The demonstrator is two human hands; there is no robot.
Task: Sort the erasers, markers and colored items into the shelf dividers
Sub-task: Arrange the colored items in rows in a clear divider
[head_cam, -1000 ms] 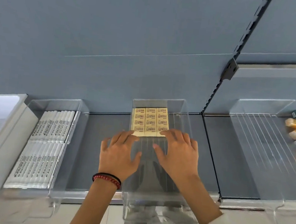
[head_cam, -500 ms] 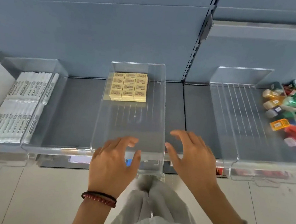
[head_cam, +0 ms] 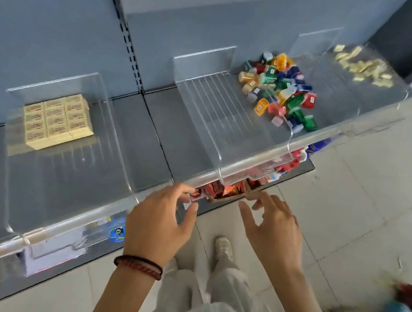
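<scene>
Looking down at a grey shelf against a blue wall. At the left, inside a clear divider, a neat block of yellow erasers, packed side by side against its far wall. To the right, a second clear divider with a ribbed floor. Just right of those ribs, a loose pile of colored items in red, green, blue, orange and yellow; cannot tell whether inside that divider's walls. At the far right, blurred, a scatter of pale loose erasers.

Near the shelf's front edge, between the two dividers, both hands palm down and released. Left hand with fingers loosely spread, grasping nothing, a dark red bracelet on its wrist. Right hand likewise spread, grasping nothing. Beyond the fingertips, on a lower shelf, red packets. Below the hands, pale trousers, a light shoe and a tiled floor.
</scene>
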